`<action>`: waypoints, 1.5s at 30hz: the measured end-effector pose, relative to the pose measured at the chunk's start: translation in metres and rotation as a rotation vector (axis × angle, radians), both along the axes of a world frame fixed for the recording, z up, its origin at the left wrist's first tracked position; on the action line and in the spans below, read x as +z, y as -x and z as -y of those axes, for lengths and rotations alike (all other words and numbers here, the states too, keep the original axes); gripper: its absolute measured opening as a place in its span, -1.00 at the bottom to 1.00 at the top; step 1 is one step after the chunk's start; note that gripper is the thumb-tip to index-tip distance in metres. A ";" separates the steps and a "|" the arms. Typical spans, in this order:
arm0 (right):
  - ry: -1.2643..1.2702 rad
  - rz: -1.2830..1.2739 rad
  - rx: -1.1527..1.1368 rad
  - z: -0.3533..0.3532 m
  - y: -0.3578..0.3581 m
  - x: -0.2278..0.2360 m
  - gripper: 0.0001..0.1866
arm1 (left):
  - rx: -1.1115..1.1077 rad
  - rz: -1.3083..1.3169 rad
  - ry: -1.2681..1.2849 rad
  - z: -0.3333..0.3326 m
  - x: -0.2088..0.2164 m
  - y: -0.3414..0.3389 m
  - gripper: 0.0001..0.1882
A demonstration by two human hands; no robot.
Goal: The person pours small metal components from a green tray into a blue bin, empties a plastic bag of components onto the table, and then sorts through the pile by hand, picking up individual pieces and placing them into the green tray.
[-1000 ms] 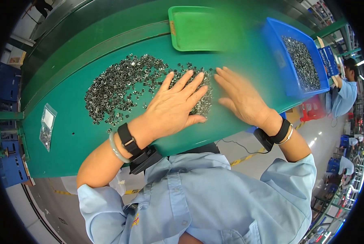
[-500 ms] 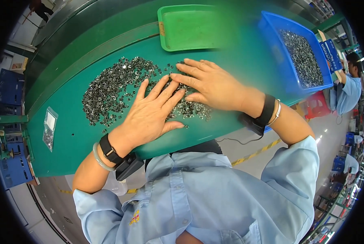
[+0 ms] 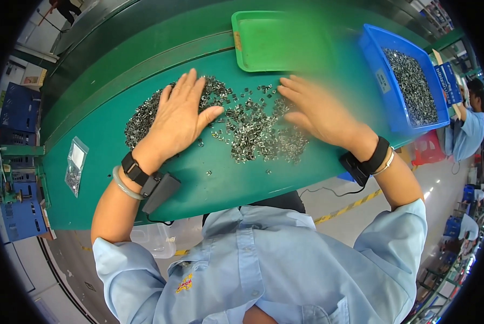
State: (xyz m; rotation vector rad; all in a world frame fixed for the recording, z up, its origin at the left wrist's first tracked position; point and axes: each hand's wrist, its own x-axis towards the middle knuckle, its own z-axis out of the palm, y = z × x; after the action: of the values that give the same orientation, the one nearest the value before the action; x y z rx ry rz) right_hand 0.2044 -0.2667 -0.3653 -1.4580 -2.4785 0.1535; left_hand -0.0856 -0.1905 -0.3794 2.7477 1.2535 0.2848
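My left hand (image 3: 177, 119) lies flat, palm down, over a dark pile of small metal parts (image 3: 140, 120), fingers stretched toward the far side and thumb spread to the right. My right hand (image 3: 320, 110) is also palm down with its fingers extended, at the right side of a second, looser heap of shiny small metal parts (image 3: 253, 129). Neither hand grips anything. What lies beneath the palms is hidden. Haze blurs the picture around the right hand. A few single parts are scattered between the heaps and toward the near edge.
A green tray (image 3: 236, 46) stands beyond the hands. A blue bin (image 3: 383, 81) full of similar parts is at the far right. A clear bag (image 3: 76, 166) lies on the green table (image 3: 118, 202) at left. Another person (image 3: 471, 127) sits at right.
My hands have moved apart: the left went left and away from me onto the dark pile, the right went right. The second heap between them is now uncovered. The view has shifted slightly.
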 end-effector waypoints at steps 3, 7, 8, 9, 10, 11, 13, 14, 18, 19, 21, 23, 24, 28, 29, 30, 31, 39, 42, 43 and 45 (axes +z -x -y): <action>0.031 0.017 0.050 -0.002 0.005 -0.002 -0.46 | -0.063 -0.009 0.047 0.007 -0.001 -0.015 -0.23; 0.024 0.063 0.107 0.001 0.003 -0.004 -0.42 | -0.174 -0.025 0.071 0.030 -0.002 -0.047 -0.21; 0.019 0.057 0.127 0.002 0.003 -0.003 -0.42 | -0.201 -0.014 0.079 0.036 -0.003 -0.051 -0.20; 0.016 0.064 0.121 0.007 0.000 -0.001 -0.40 | -0.225 -0.005 0.086 0.042 -0.003 -0.054 -0.19; 0.012 0.063 0.118 0.012 0.000 0.001 -0.38 | -0.198 -0.019 0.085 0.048 -0.001 -0.055 -0.19; 0.009 0.062 0.117 0.015 0.003 0.004 -0.36 | -0.227 -0.005 0.110 0.054 0.002 -0.056 -0.18; 0.055 0.080 0.212 0.030 0.014 0.015 -0.31 | -0.291 0.031 0.167 0.068 0.006 -0.053 -0.16; 0.103 0.114 0.279 0.037 0.019 0.017 -0.27 | -0.266 0.022 0.169 0.075 0.007 -0.045 -0.16; 0.205 0.062 0.392 0.055 0.036 0.001 -0.21 | -0.249 -0.021 0.217 0.094 0.009 -0.014 -0.13; 0.207 0.063 0.391 0.054 0.040 -0.002 -0.21 | -0.239 -0.024 0.203 0.097 0.008 -0.010 -0.14; 0.176 0.023 0.432 0.050 0.050 -0.008 -0.17 | -0.224 -0.030 0.177 0.102 0.006 0.000 -0.16; 0.156 0.001 0.446 0.045 0.059 -0.012 -0.15 | -0.190 -0.042 0.156 0.098 0.004 0.009 -0.15; 0.146 0.006 0.450 0.040 0.062 -0.013 -0.15 | -0.154 -0.052 0.134 0.095 0.002 0.013 -0.14; 0.121 0.052 0.442 0.036 0.065 -0.009 -0.16 | -0.177 -0.040 0.161 0.103 0.005 0.022 -0.13; 0.126 0.078 0.431 0.038 0.062 -0.007 -0.17 | -0.201 -0.031 0.191 0.105 0.006 0.026 -0.13; 0.128 0.098 0.434 0.037 0.061 -0.005 -0.17 | -0.185 -0.034 0.187 0.104 0.009 0.034 -0.13; 0.122 0.094 0.452 0.034 0.059 0.002 -0.17 | -0.094 -0.001 0.097 0.098 0.013 0.045 -0.15; -0.040 -0.057 0.250 -0.021 0.055 0.014 -0.37 | 0.611 0.266 -0.091 0.078 -0.018 0.188 -0.29; -0.096 -0.045 0.254 -0.052 0.086 0.016 -0.43 | 0.661 0.237 0.009 0.082 -0.026 0.185 -0.27; -0.103 0.011 0.267 -0.062 0.098 0.015 -0.41 | 0.604 0.247 0.017 0.078 -0.026 0.173 -0.26; -0.104 0.077 0.251 -0.088 0.109 0.002 -0.39 | 0.466 0.263 0.047 0.057 -0.026 0.147 -0.24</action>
State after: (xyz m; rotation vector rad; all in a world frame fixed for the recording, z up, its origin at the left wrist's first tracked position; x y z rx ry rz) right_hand 0.0953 -0.1786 -0.3635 -1.1291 -2.6813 0.0153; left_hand -0.2326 -0.2472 -0.4052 2.2509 1.7715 0.6220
